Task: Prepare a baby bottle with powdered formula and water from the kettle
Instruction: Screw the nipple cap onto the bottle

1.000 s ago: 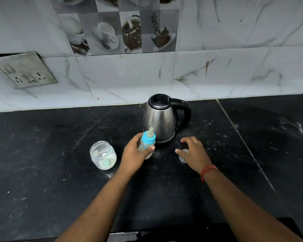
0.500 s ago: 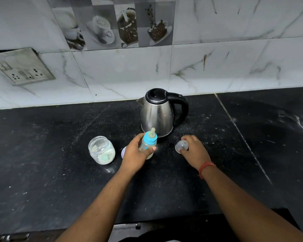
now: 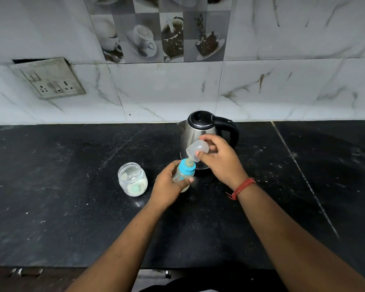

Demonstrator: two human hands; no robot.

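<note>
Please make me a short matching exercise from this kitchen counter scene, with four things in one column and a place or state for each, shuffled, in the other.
Things:
1. baby bottle
2. clear cap
3. glass jar
4. kettle

Places or states:
A. stands open on the black counter, left of both hands
B. stands at the back by the tiled wall, lid shut
C. gripped by the left hand, blue collar and teat on
D. held by the right hand just above the teat

Pairs: 1-C, 2-D, 3-A, 4-B
</note>
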